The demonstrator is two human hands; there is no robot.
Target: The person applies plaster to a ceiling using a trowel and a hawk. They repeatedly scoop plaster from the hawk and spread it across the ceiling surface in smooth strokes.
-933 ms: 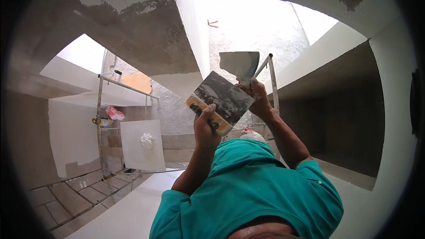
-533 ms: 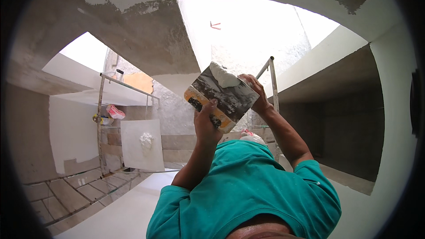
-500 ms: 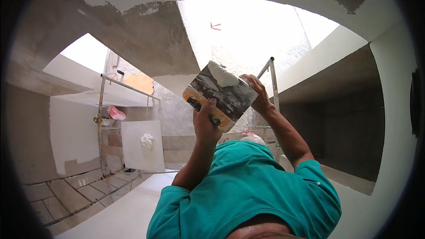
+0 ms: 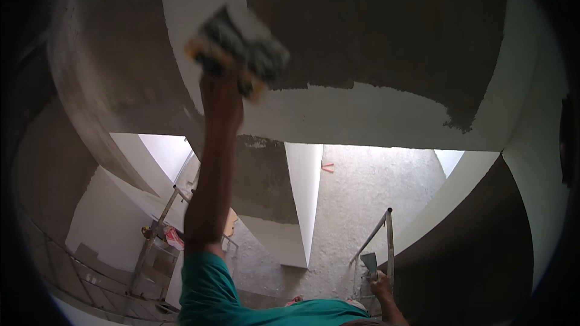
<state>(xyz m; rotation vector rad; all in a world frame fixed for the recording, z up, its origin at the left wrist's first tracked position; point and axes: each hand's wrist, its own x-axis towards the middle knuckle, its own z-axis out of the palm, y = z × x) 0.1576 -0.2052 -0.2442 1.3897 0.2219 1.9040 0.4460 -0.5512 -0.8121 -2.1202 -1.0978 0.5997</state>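
Observation:
My left hand (image 4: 220,81) is raised high, gripping a wide steel trowel (image 4: 244,42) with a yellow-and-black handle. The trowel blade is blurred and smeared with putty, up against or just below the ceiling (image 4: 344,36); I cannot tell whether it touches. The ceiling is dark grey in patches, with white coating in uneven-edged bands around them. Low at the right, my right hand (image 4: 380,287) is closed on a putty knife (image 4: 369,261) held blade up, beside the metal scaffold post at the right.
Metal scaffold frames stand at the lower left (image 4: 163,217) and lower right (image 4: 389,229), the left one with a pink-and-white bag (image 4: 174,238) by it. Beams (image 4: 263,187), white wall strips (image 4: 302,199) and a dark recess (image 4: 471,235) surround a bright rough wall or opening (image 4: 374,199).
The view has tilted up toward the ceiling. My left hand has swung the trowel up overhead, away from my right hand, which has separated and dropped low with the putty knife.

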